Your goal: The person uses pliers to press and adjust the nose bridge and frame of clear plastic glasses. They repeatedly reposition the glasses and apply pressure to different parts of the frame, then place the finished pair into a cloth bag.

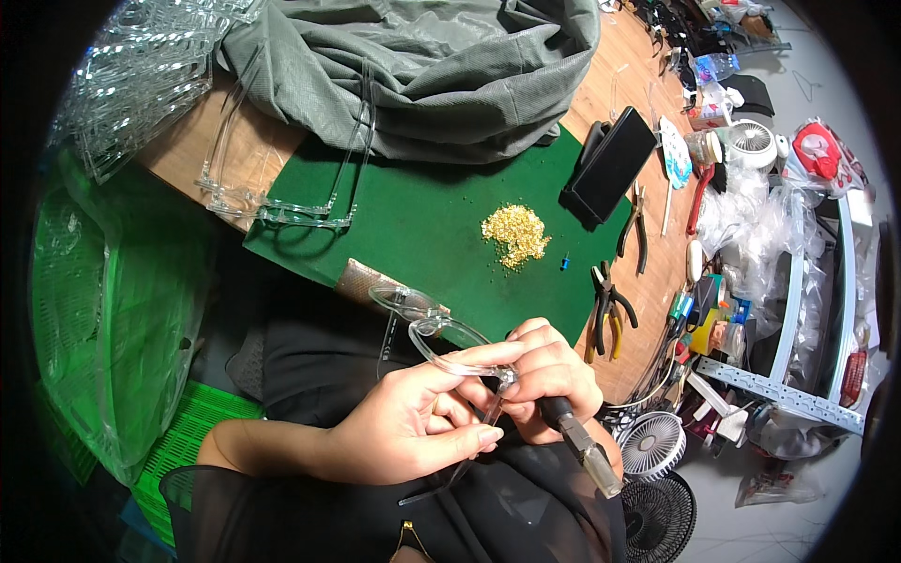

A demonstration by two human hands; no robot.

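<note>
1. Off the near edge of the green mat [422,202], the left hand [422,422] closes thumb and fingers on a clear eyeglass frame [434,324].
2. Close beside it, the right hand [554,380] pinches the same frame near its hinge, with a black-handled tool [579,444] tucked in the palm.
3. On the mat: a pile of gold-coloured bits [514,235] and a small blue piece [565,264].
4. At the mat's right edge: black-handled pliers [641,239] and yellow-and-black pliers [611,314].
5. Along its far edge: grey cloth [422,84].
6. Over its left corner: more clear frames [310,218].
</note>
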